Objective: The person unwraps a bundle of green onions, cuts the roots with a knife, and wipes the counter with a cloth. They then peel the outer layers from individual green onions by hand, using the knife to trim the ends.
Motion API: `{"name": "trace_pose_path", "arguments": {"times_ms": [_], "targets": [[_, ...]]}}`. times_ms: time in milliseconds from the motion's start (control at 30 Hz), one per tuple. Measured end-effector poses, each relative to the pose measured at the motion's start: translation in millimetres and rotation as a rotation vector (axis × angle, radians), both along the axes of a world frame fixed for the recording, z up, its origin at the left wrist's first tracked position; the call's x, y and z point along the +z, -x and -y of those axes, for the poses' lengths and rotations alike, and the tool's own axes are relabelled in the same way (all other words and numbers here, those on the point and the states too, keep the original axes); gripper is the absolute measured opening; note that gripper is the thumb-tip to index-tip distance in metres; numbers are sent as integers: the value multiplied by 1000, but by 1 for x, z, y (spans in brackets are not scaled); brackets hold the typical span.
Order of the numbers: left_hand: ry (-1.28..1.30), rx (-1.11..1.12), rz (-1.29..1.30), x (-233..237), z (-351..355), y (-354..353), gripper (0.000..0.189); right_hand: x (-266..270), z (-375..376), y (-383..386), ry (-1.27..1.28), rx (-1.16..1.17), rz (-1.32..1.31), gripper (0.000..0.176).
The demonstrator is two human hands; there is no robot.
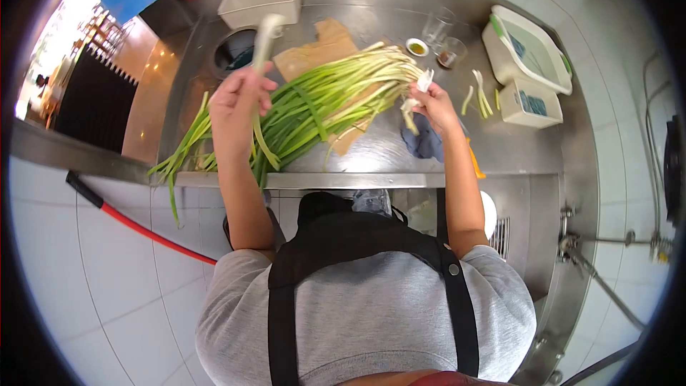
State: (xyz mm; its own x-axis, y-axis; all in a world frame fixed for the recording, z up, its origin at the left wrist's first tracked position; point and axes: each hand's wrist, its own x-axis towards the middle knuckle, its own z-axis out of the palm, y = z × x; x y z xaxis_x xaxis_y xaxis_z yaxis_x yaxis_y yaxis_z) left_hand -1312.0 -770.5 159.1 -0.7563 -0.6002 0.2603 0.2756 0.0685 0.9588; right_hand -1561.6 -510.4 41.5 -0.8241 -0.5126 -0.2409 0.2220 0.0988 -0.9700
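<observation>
Head view. Left hand [239, 104] was closed in a fist round a single stalk [266, 36], white end raised toward the far side of the steel counter [514, 146], green tail hanging below the fist. Right hand [432, 104] pinched a white strip of skin [423, 84] at the root end of the scallion pile [321, 104], which lay across brown paper [318, 53] mid-counter. Blue cloth [423, 141] lay just beside the right wrist. Trimmed pieces [480, 96] lay near the white containers [529, 53]. Judgement: peeling goes best gripped near the white base, skin drawn along the stalk in one piece, scraps kept apart from the pile.
</observation>
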Motion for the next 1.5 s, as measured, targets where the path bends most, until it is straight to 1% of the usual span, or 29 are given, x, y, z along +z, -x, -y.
{"name": "trace_pose_path", "arguments": {"times_ms": [33,67,133,200,267,333,367,433,467,533,667,733,833,867,900,967,1000,1067,1100,1133,1167,1200,1233,1267,1333,1367,1433,1467,1500], "targets": [[-56,112,-163,3,6,-10,25,9,29,-3,45,37,22,20],[-46,140,-166,3,11,-18,25,21,60,-6,90,72,45,21],[-118,358,-331,-1,20,-30,29,41,131,-6,187,126,2,22],[-101,389,-341,-5,26,-43,30,77,203,-18,295,162,6,25],[-175,416,-346,-9,24,-50,30,92,277,-23,368,230,-77,37],[-152,438,-345,-10,23,-52,31,107,321,-28,69,359,-222,59],[-147,429,-314,-11,21,-53,32,110,331,-25,73,362,-216,59],[-118,407,-254,-17,24,-59,33,104,345,-20,-196,372,-716,65],[-119,405,-252,-19,26,-61,33,96,343,-15,-197,371,-714,65],[-166,368,-298,-25,25,-61,33,78,313,3,-92,351,-965,61],[-190,292,-304,-18,19,-49,30,21,204,50,-251,262,-880,53],[-194,243,-282,-11,10,-30,26,-12,134,79,-507,127,-814,51],[-12,72,-102,-22,-3,6,26,-40,26,75,-885,-100,-597,53],[82,-5,-16,-24,-11,20,27,-42,0,60,-989,-84,-570,54],[106,-166,22,-37,-15,37,27,-41,-23,41,-1091,-67,-539,56],[100,-354,235,-44,-43,72,29,-67,-46,4,-1243,-66,-791,58],[74,-441,330,-58,-53,94,31,-82,-52,-2,-1257,-88,-769,58],[92,-532,501,-95,-77,136,33,-107,-67,-14,-1062,-65,-1036,58],[139,-532,569,-114,-87,154,34,-105,-74,-8,-795,-62,-751,55],[145,-550,568,-148,-88,175,34,-103,-82,-4,-802,-80,-744,55],[577,-422,410,-191,-85,193,33,-102,-89,-3,-634,-213,-646,53],[994,-271,226,-211,-85,204,31,-100,-95,-3,-462,-341,-551,52],[983,-282,411,-195,-92,199,30,-83,-100,-11,-212,-402,-278,46],[993,-293,404,-187,-95,197,30,-68,-104,-22,-207,-418,-276,46],[988,-196,458,-180,-95,198,29,-41,-109,-45,489,-397,-47,46],[996,-204,454,-177,-94,201,29,-44,-114,-49,495,-407,-49,46],[1045,-173,557,-176,-92,204,29,-54,-123,-57,645,-188,142,51],[1047,-176,558,-182,-89,208,29,-60,-121,-59,647,-191,143,51],[997,-156,516,-196,-85,216,28,-65,-113,-61,850,-152,258,54]]}}
